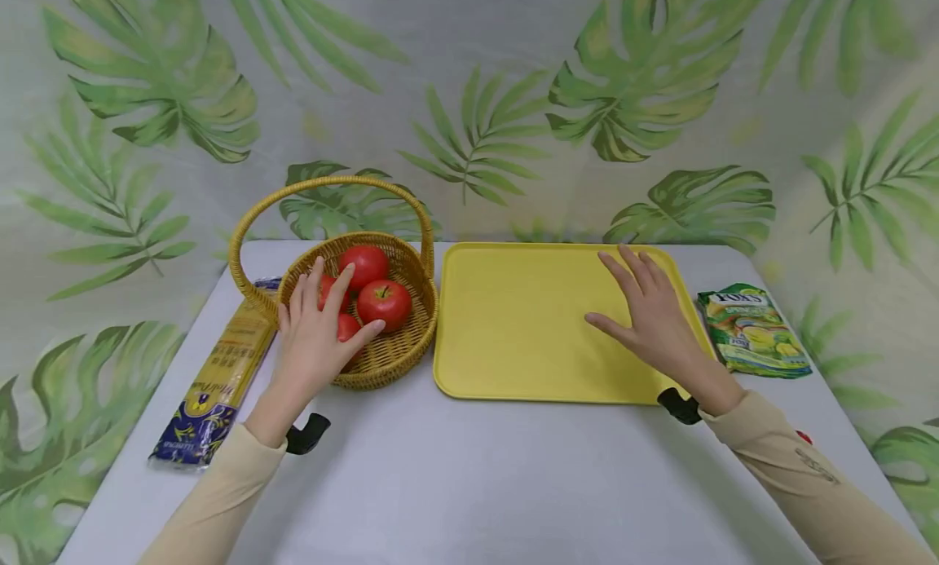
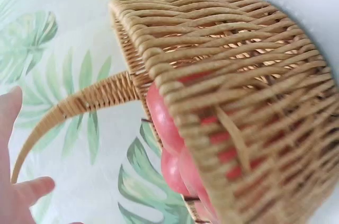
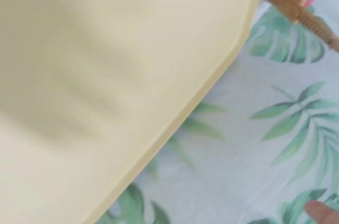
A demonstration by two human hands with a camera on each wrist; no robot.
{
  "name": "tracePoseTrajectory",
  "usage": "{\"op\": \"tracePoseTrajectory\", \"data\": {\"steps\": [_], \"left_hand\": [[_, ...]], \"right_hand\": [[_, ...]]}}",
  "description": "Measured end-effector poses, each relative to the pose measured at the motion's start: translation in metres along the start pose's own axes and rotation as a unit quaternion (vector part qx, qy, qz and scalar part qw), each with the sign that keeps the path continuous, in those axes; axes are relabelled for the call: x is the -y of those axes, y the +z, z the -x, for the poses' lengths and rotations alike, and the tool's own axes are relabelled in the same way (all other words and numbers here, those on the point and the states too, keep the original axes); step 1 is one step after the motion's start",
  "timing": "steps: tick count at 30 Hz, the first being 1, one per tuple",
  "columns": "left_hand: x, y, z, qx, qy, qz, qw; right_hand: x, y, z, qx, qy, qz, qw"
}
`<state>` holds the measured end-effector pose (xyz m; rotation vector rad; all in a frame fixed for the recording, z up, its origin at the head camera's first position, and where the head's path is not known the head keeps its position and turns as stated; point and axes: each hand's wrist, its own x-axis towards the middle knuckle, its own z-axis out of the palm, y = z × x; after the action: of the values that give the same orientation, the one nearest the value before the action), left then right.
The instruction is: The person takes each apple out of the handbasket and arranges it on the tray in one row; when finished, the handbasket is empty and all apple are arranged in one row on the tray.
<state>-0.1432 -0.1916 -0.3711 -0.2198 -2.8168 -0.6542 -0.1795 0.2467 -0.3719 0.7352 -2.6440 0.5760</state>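
In the head view my left hand (image 1: 315, 337) hovers over the near left part of a wicker basket (image 1: 377, 377), its fingers spread and holding nothing. Several red apples (image 1: 385, 304) lie in the basket, some partly hidden behind that hand. The left wrist view shows the basket's woven side (image 2: 254, 91) close up, with red apples (image 2: 164, 118) at its rim. Over the right part of a yellow tray (image 1: 528, 320) is my right hand (image 1: 653, 320), fingers apart and nothing in them. Its shadow falls on the tray surface (image 3: 175, 33) in the right wrist view.
A long yellow and blue packet (image 1: 213, 377) lies left of the basket, partly behind its arched handle (image 1: 330, 182). To the right of the tray is a green Fox's candy bag (image 1: 751, 328). A small red thing (image 1: 804, 437) shows beside the right sleeve. Leaf-print cloth hangs behind the white table (image 1: 469, 483).
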Motion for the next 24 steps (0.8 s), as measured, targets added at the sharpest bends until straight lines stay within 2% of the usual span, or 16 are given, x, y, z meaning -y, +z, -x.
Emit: {"op": "tracePoseTrajectory", "data": {"steps": [4,8,10,16,20,22,24], "left_hand": [[0.007,-0.009,0.011,-0.025,-0.002,0.073,0.9970],[0.015,-0.016,0.023,-0.042,-0.012,0.138,0.9894],[0.020,-0.019,0.029,-0.052,-0.022,0.167,0.9843],[0.035,-0.018,0.047,-0.085,-0.056,0.256,0.9613],[0.045,-0.014,0.058,-0.078,-0.088,0.294,0.9485],[0.048,-0.012,0.063,-0.071,-0.104,0.303,0.9446],[0.049,-0.010,0.068,-0.067,-0.115,0.313,0.9405]], "right_hand": [[0.019,0.007,-0.016,0.003,-0.030,-0.110,0.9935],[0.037,0.019,-0.034,0.015,-0.049,-0.188,0.9809],[0.046,0.026,-0.043,0.023,-0.057,-0.229,0.9716],[0.072,0.044,-0.070,0.072,-0.062,-0.356,0.9296],[0.094,0.047,-0.087,0.113,-0.059,-0.412,0.9024],[0.104,0.050,-0.095,0.133,-0.059,-0.436,0.8883],[0.108,0.058,-0.103,0.150,-0.062,-0.450,0.8784]]}}
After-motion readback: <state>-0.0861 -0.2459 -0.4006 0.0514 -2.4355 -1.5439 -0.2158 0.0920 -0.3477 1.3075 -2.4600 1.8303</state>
